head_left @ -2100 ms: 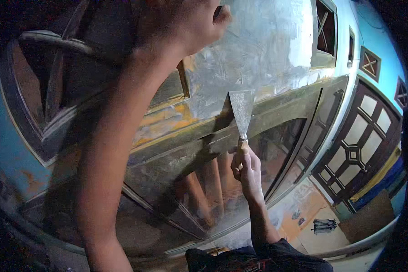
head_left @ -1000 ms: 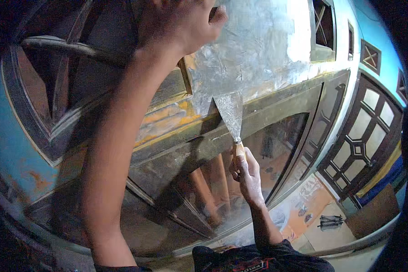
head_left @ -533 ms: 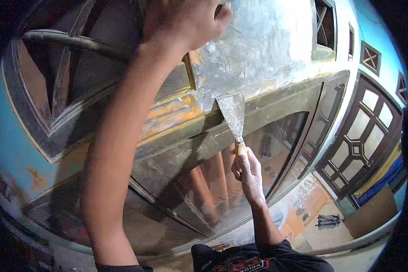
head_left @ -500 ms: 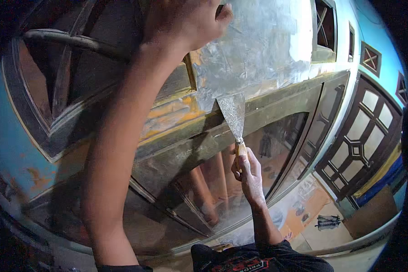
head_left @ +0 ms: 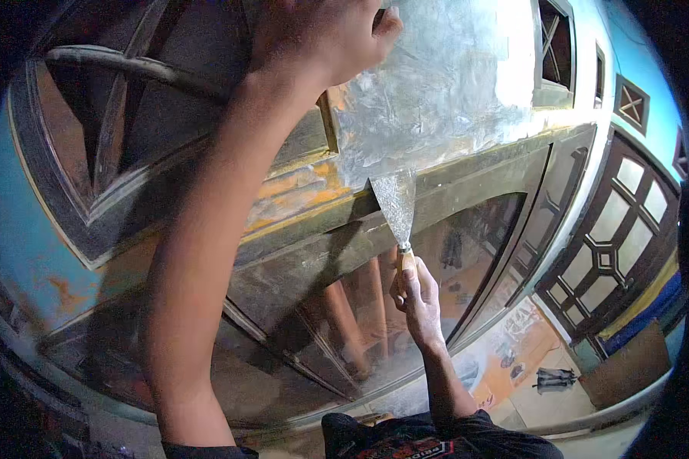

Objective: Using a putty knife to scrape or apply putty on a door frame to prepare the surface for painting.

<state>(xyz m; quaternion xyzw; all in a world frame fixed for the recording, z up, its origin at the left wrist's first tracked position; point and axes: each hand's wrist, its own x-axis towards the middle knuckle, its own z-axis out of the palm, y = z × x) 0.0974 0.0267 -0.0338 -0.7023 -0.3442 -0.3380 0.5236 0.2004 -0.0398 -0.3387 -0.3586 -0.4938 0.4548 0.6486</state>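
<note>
In my right hand (head_left: pixel 419 302) is a putty knife, its wooden handle (head_left: pixel 406 264) gripped with the thumb along it. Its broad metal blade (head_left: pixel 396 203) is speckled with pale residue and points upward. The blade's wide edge lies at the lower border of a grey, smeared wall patch (head_left: pixel 429 99), over the top of a dark wooden frame (head_left: pixel 467 180); whether it touches cannot be made out. My left hand (head_left: pixel 333 38) is raised at the upper edge, fingers curled and partly cut off by the picture. What it may hold is hidden.
Orange and yellow bare streaks (head_left: pixel 298 187) show beside the grey patch. A barred wooden window (head_left: pixel 115 130) is at left, glass panes (head_left: pixel 360 314) below. At right stand a panelled door (head_left: pixel 608 237) and a brown board (head_left: pixel 628 367); a dark folded item (head_left: pixel 555 380) lies on the floor.
My right hand has lowered the putty knife slightly, its blade edge sitting a little lower against the wall. My left hand stays raised. The whole view has shifted slightly.
</note>
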